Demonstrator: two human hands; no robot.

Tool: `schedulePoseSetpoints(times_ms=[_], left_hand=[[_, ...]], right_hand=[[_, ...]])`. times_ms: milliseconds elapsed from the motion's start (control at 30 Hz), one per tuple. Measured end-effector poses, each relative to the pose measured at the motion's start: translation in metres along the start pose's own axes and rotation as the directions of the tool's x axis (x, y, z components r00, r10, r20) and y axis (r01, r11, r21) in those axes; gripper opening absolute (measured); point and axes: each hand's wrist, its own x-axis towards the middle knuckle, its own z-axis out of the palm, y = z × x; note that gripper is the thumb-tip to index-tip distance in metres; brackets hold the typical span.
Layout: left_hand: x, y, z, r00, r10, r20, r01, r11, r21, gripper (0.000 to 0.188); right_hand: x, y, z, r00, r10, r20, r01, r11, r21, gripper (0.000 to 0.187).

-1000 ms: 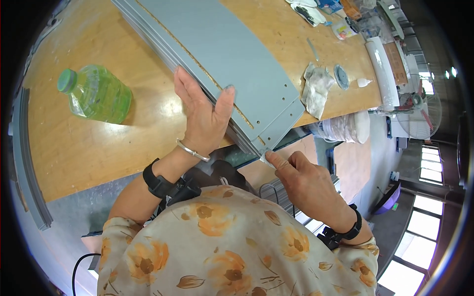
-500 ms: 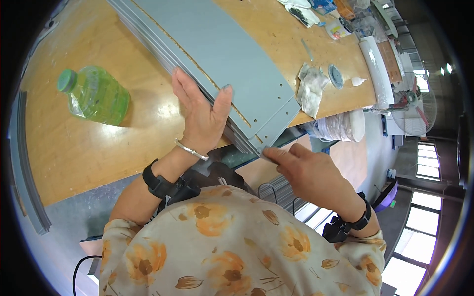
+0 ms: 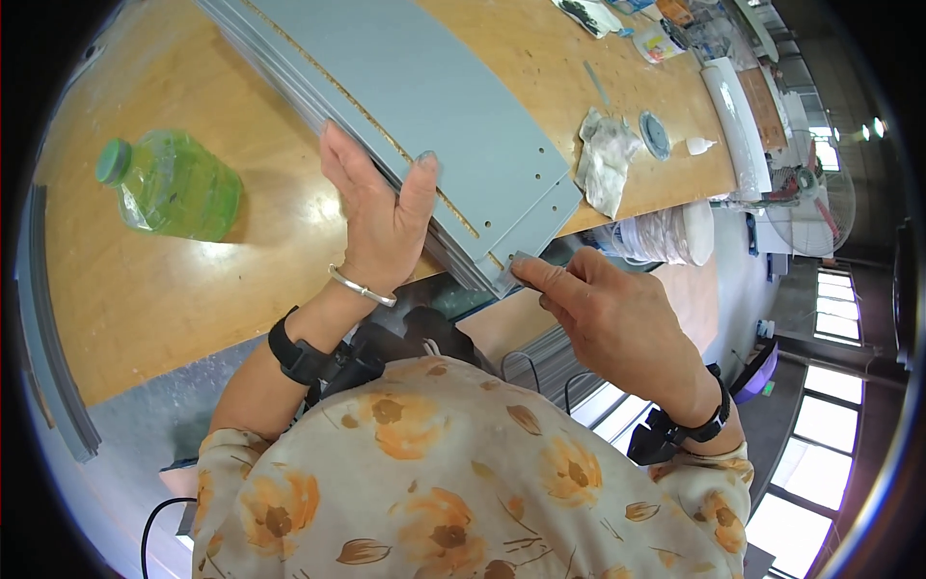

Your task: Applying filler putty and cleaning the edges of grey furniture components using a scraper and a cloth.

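Note:
A stack of long grey panels lies slantwise on the wooden table, its near corner jutting past the table edge. The top panel has a groove with a bare brown core along its left side and several small holes near its end. My left hand grips the stack's left edge, thumb on the top face by the groove and fingers along the side. Between thumb and forefinger, my right hand pinches a small flat grey piece against the top panel's near corner. My fingers cover most of that piece, so its kind is unclear.
A green-capped bottle of yellow-green liquid stands on the table at left. Right of the panels are a crumpled whitish cloth, a round grey lid and a small white nozzle bottle. A wrapped white bucket stands below the table edge.
My right hand has moved slightly up along the panel's near corner with the small grey piece. My left hand keeps its place on the stack; the whole view has shifted a little.

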Motion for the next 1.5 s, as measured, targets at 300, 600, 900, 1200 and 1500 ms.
schedulePoseSetpoints(times_ms=[300,600,900,1200,1500], left_hand=[[0.001,0.002,0.000,1.000,0.007,0.024,-0.007,1.000,-0.016,0.100],[-0.001,-0.002,0.002,1.000,-0.004,0.002,0.004,1.000,0.027,0.100],[0.000,0.003,0.003,1.000,0.014,-0.010,-0.015,0.998,-0.057,0.097],[0.001,-0.001,0.004,0.999,0.014,-0.039,-0.017,0.997,-0.070,0.090],[0.001,0.001,0.003,0.996,0.052,-0.074,-0.051,0.999,0.013,0.077]], right_hand=[[0.009,-0.014,-0.003,0.984,0.015,0.178,0.022,0.979,-0.203,0.046],[-0.004,0.008,0.007,0.972,0.154,-0.175,-0.074,0.917,0.392,0.055],[0.027,0.002,0.062,0.875,0.192,-0.443,0.026,0.897,0.440,0.078],[-0.017,0.082,0.061,0.878,0.478,0.027,-0.293,0.492,0.819,0.059],[0.026,0.171,0.115,0.772,0.442,-0.457,-0.226,0.862,0.453,0.032]])
